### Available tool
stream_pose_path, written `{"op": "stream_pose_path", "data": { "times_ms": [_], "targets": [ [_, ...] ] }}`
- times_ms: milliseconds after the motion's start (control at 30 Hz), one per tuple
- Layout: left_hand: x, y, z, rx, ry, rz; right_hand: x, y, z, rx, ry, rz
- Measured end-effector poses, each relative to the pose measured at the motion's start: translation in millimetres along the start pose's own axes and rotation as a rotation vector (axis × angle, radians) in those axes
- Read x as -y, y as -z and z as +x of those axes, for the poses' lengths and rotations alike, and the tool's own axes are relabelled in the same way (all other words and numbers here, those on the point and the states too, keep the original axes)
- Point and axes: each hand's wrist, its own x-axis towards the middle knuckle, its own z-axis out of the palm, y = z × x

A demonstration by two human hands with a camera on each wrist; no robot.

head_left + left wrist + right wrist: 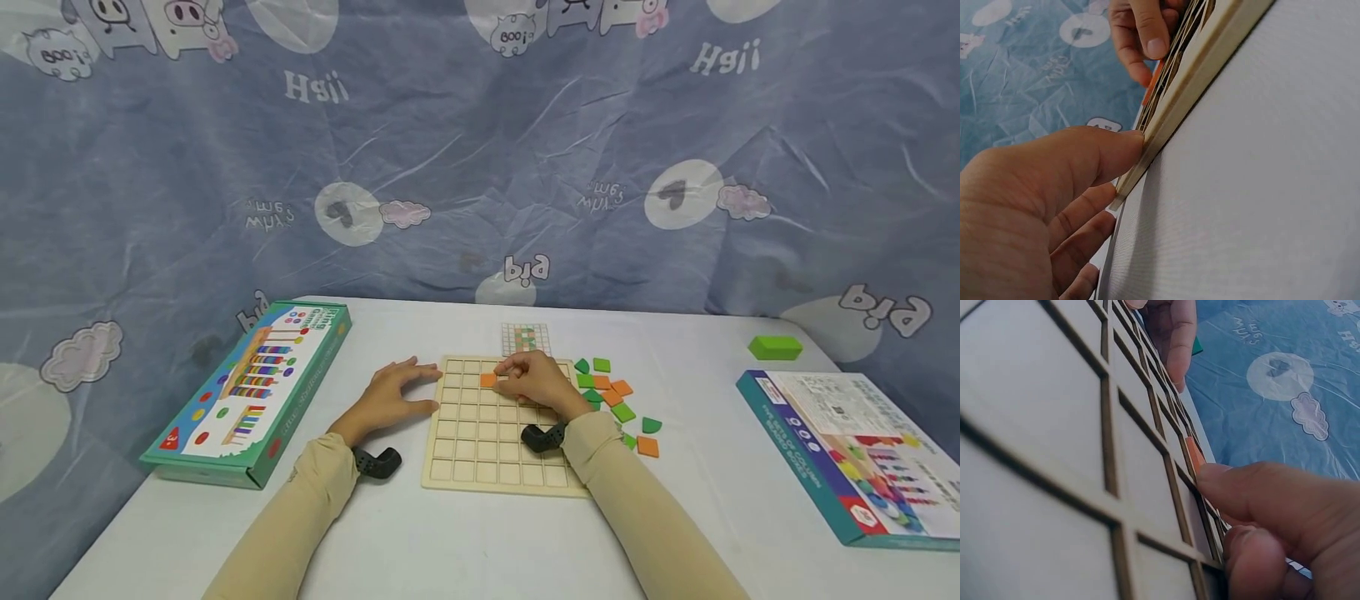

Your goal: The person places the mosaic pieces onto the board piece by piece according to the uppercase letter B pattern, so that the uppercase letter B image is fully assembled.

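A pale wooden grid board (465,429) lies on the table. My left hand (386,398) is at its left edge, thumb and fingers spread and fairly straight; in the left wrist view the thumb (1119,150) touches the rim. Over the board's upper part, my right hand (536,379) has its fingers curled, thumb and index fingertip at an orange square tile (488,380). In the right wrist view the thumb (1216,478) meets the orange tile (1194,453), whose far part the hand hides. Loose green and orange tiles (622,412) lie right of the board, partly behind the right forearm.
Behind the board lies a small pattern card (517,337). A green-edged toy box (262,375) stands at the left, another flat box (862,458) at the right. Near the back right corner sits a green block (775,347). Printed cloth (465,150) hangs behind the table.
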Motion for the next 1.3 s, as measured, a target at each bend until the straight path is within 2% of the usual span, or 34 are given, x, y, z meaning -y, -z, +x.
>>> {"op": "stream_pose_path", "data": {
  "times_ms": [133, 400, 600, 767, 1100, 1300],
  "targets": [
    [-1.7, 0.3, 0.5, 0.002, -0.003, 0.002, 1.3, 1.4, 0.5, 0.001, -0.007, 0.015],
    [-4.2, 0.5, 0.9, -0.003, 0.004, 0.013, 8.3, 10.0, 1.7, 0.029, -0.026, 0.168],
    [-2.3, 0.4, 0.6, -0.002, -0.004, 0.017, 12.6, 27.2, -0.5, 0.006, 0.013, 0.168],
    [-0.8, 0.6, -1.0, -0.007, 0.001, 0.020, 13.7, 47.7, -5.8, -0.040, 0.042, 0.185],
    [0.1, -1.8, 0.4, 0.001, 0.002, 0.023, -1.7, 95.3, -23.2, -0.189, -0.009, 0.198],
    [0.1, -2.2, 0.4, -0.002, -0.002, 0.027, -17.5, 114.5, -37.6, -0.253, -0.047, 0.240]
  ]
}}
